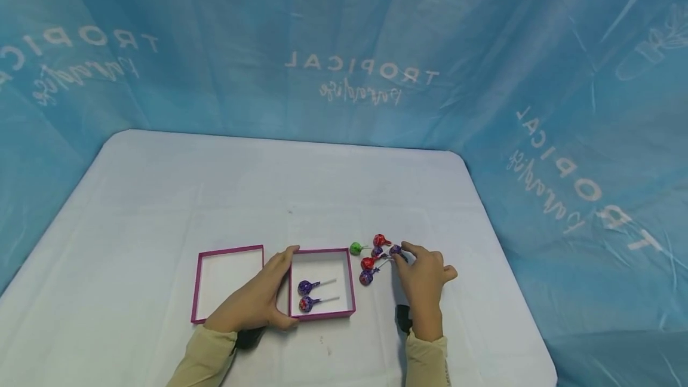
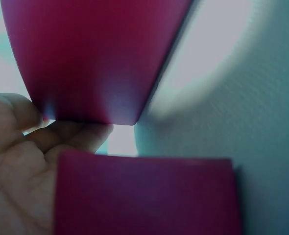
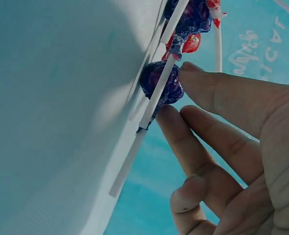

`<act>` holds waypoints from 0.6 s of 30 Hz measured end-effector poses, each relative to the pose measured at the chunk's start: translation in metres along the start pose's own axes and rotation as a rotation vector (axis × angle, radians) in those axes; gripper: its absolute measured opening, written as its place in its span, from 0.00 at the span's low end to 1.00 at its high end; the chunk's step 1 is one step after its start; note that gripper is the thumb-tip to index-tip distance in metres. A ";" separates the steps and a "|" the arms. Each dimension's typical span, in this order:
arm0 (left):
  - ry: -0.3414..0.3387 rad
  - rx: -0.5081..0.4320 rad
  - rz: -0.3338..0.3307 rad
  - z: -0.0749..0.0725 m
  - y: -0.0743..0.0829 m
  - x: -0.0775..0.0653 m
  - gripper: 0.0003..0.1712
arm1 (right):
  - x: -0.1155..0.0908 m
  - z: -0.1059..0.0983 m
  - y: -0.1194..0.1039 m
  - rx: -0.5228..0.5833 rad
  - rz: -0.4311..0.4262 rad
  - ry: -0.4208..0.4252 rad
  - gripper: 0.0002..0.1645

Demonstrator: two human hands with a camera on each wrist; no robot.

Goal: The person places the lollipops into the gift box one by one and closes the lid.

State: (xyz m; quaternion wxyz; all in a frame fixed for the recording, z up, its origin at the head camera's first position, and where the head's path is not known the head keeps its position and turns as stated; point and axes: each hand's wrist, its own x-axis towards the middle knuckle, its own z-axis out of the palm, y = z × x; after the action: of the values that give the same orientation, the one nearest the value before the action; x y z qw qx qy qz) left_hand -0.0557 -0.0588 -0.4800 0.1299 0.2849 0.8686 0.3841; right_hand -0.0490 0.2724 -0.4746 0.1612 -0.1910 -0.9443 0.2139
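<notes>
My left hand point(image 1: 258, 297) spans the left side of a shallow magenta-edged white box point(image 1: 325, 316), gripping it between fingers at the far corner and thumb at the near one. Inside lie two purple-wrapped lollipops, an upper lollipop point(image 1: 305, 288) and a lower lollipop point(image 1: 306, 304), sticks pointing right. Right of the box, my right hand point(image 1: 423, 279) pinches the wrapped head of a purple lollipop point(image 3: 166, 83) between thumb and finger. Beside it are a green lollipop point(image 1: 356, 248), a red lollipop point(image 1: 379, 240), another red lollipop point(image 1: 368, 263) and a purple lollipop point(image 1: 366, 278).
A second shallow white tray point(image 1: 228, 279) with a magenta rim lies left of the box, partly behind my left hand. Everything rests on a white-covered table point(image 1: 290, 184). Blue printed curtains point(image 1: 355, 28) hang behind and along the sides.
</notes>
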 end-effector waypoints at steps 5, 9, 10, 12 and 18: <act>0.008 -0.006 -0.010 0.001 -0.001 -0.002 0.79 | 0.001 0.001 -0.002 0.000 0.028 -0.032 0.19; 0.012 -0.012 -0.003 0.000 -0.002 -0.003 0.79 | 0.004 0.002 -0.004 -0.001 0.033 -0.051 0.18; 0.010 -0.016 0.001 0.000 -0.002 -0.003 0.79 | 0.004 0.002 -0.004 -0.004 0.035 -0.055 0.18; 0.005 -0.028 0.010 -0.001 -0.002 -0.003 0.79 | 0.005 0.003 -0.004 -0.013 0.041 -0.066 0.18; -0.009 -0.036 0.019 -0.002 -0.001 -0.002 0.78 | 0.006 0.003 -0.004 -0.015 0.077 -0.090 0.20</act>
State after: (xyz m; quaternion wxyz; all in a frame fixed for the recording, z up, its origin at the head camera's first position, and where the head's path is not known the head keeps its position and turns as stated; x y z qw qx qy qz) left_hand -0.0547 -0.0615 -0.4794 0.1352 0.2923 0.8583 0.3996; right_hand -0.0568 0.2708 -0.4737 0.1087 -0.2188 -0.9441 0.2211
